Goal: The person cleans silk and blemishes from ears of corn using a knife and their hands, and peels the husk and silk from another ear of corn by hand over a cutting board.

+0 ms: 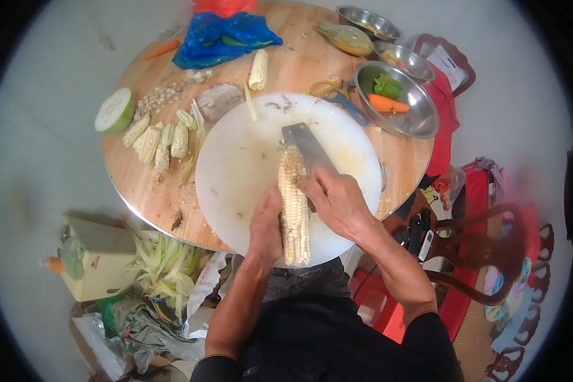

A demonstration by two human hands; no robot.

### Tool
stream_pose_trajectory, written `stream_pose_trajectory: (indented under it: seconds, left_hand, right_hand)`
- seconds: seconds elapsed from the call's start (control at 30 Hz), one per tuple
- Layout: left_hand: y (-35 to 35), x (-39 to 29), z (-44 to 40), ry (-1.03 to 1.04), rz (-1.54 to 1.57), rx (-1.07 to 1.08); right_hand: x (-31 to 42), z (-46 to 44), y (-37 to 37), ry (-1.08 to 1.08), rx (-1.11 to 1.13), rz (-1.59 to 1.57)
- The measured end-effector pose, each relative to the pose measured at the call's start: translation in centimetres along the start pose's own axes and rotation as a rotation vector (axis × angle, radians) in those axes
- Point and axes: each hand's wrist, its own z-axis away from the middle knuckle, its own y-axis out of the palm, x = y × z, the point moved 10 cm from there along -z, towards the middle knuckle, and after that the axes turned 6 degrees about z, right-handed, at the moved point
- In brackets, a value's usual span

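Note:
A long, pale corn cob is held upright over the near part of a round white cutting board. My left hand grips its left side, fingers wrapped behind it. On the right, my right hand has its thumb and fingers closed against the cob's upper part. Beyond my right hand, a cleaver lies on the board with its wide blade pointing away; its handle is hidden by the hand. Small dark scraps and a pale green husk strip are on the board.
Left on the wooden table are cut corn pieces, garlic and a cut gourd. Blue scissors and a steel bowl with a carrot stand at the right. Husks hang below the table's left edge.

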Motion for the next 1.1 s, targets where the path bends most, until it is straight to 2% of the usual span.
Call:
stream_pose_trajectory:
  seconds: [0.07,0.1,0.17,0.2,0.27,0.33,0.43,0.5,0.53,0.6,0.63,0.7,0.73,0.8,0.83,0.87,0.93,0.97,1.1]
  left_hand:
    - [0.1,-0.3,0.2,0.000,-0.045,-0.061]
    - [0.0,-0.4,0.2,0.003,-0.045,-0.064]
    - [-0.1,-0.4,0.2,-0.024,-0.023,-0.054]
    - [-0.5,-0.5,0.2,-0.023,-0.022,-0.056]
    - [0.2,0.0,0.1,-0.077,0.100,0.072]
    - [0.3,0.1,0.2,-0.086,0.111,0.047]
    - [-0.2,0.6,0.1,-0.088,0.078,0.005]
    - [-0.4,0.8,0.1,-0.077,0.037,-0.015]
    - [-0.5,0.7,0.0,-0.051,0.049,-0.052]
    - [-0.6,0.4,0.1,-0.023,0.060,-0.092]
    - [-0.6,0.3,0.1,-0.030,0.048,-0.117]
    - [-0.4,-0.1,0.2,-0.037,0.035,-0.139]
    - [-0.4,-0.2,0.3,-0.051,0.037,-0.141]
    - [-0.9,-0.4,0.4,-0.065,0.041,-0.145]
    - [-1.0,-0.1,0.3,-0.085,0.035,-0.084]
    - [-0.6,0.1,0.3,-0.106,0.029,-0.021]
    - [-0.2,0.2,0.3,-0.101,-0.001,-0.011]
    - [0.0,0.2,0.2,-0.092,-0.027,-0.005]
    - [0.7,0.3,0.3,-0.086,-0.052,0.063]
  right_hand:
    - [1.4,0.0,-0.3,-0.162,-0.103,0.068]
    - [1.0,0.0,0.1,-0.165,-0.101,0.068]
    - [0.8,0.6,-0.7,-0.250,-0.221,-0.043]
    - [0.6,0.6,-1.0,-0.251,-0.219,-0.044]
    - [-2.7,0.2,-2.2,-0.002,-0.271,-0.150]
    - [-2.8,0.1,-2.5,-0.040,-0.284,-0.188]
    - [-1.3,0.4,-1.1,-0.042,-0.172,-0.131]
    - [1.8,1.0,0.4,-0.253,-0.086,0.163]
    - [1.9,1.0,0.6,-0.253,-0.085,0.162]
    - [3.1,1.6,0.2,-0.351,-0.199,0.258]
    - [3.0,1.8,0.2,-0.355,-0.200,0.255]
    - [4.4,3.3,2.4,-0.596,0.041,0.265]
    - [4.1,3.5,2.3,-0.596,0.041,0.266]
    - [4.0,4.2,0.0,-0.658,-0.127,0.081]
    - [1.2,2.7,-0.6,-0.358,-0.087,-0.055]
    - [1.4,2.3,-1.0,-0.355,-0.089,-0.055]
    - [-0.6,0.3,-1.6,-0.101,-0.058,-0.204]
    - [-1.2,-0.2,-0.9,-0.041,0.036,-0.144]
    - [-0.8,-0.8,0.2,-0.070,0.157,-0.081]
